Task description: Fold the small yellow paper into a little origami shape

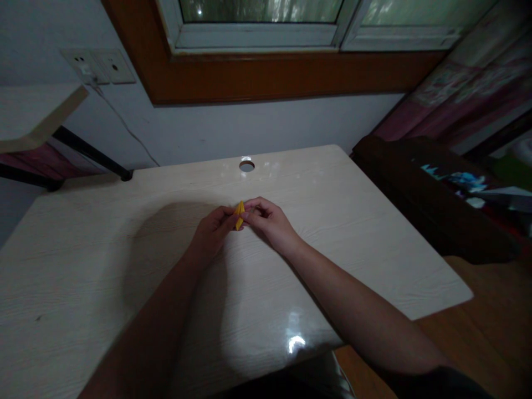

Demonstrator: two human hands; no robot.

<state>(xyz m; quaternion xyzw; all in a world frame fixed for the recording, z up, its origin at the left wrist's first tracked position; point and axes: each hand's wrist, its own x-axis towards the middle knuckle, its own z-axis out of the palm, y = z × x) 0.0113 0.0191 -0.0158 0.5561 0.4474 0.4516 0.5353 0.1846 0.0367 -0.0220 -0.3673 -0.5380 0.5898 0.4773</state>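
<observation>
Between my two hands is a small yellow piece of folded paper (240, 215), narrow and pointed at its top end. My left hand (211, 230) pinches its left side with thumb and fingers. On the other side, the thumb and fingers of my right hand (268, 221) are closed on the paper's right edge. Both hands are just above or resting on the pale wood-grain table (166, 321); I cannot tell which. My fingers cover part of the folds.
A round cable hole (246, 165) lies near the table's back edge. At left a raised shelf (37, 116) stands on black legs. A white cable (124, 124) runs down from a wall socket (85, 66). Dark wooden furniture (419, 199) stands right of the table, below a curtain (469, 83).
</observation>
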